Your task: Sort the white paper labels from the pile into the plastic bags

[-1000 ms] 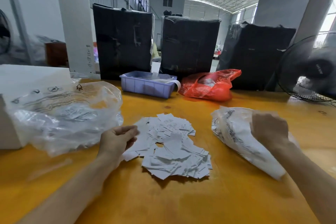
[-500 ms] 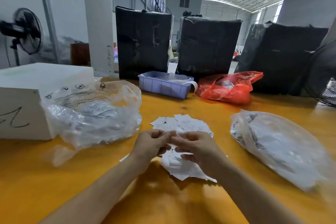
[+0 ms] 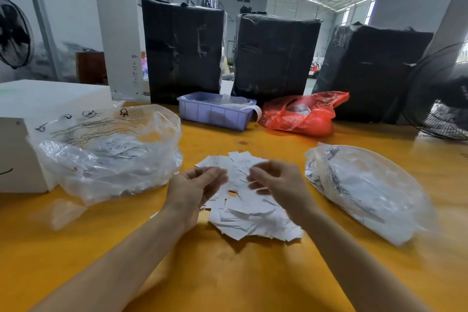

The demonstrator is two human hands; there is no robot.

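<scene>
A loose pile of white paper labels (image 3: 249,215) lies on the yellow table (image 3: 228,273) in front of me. My left hand (image 3: 195,190) hovers over the pile's left side with its fingers fairly straight and the palm turned right. Over the pile's right side, my right hand (image 3: 277,186) has its fingers curled toward the left hand. Blur hides whether it pinches a label. A clear plastic bag (image 3: 109,157) holding labels lies to the left. Another plastic bag (image 3: 364,187), full of white labels, lies to the right.
A white box (image 3: 33,119) stands at the far left behind the left bag. At the back are a lilac plastic bin (image 3: 215,115), a red plastic bag (image 3: 301,115) and three black-wrapped parcels (image 3: 182,50). A black fan (image 3: 440,99) sits at the right edge.
My right hand left the right bag and came to the pile, where both hands met. They have now drawn slightly apart over the labels. The camera view shifted.
</scene>
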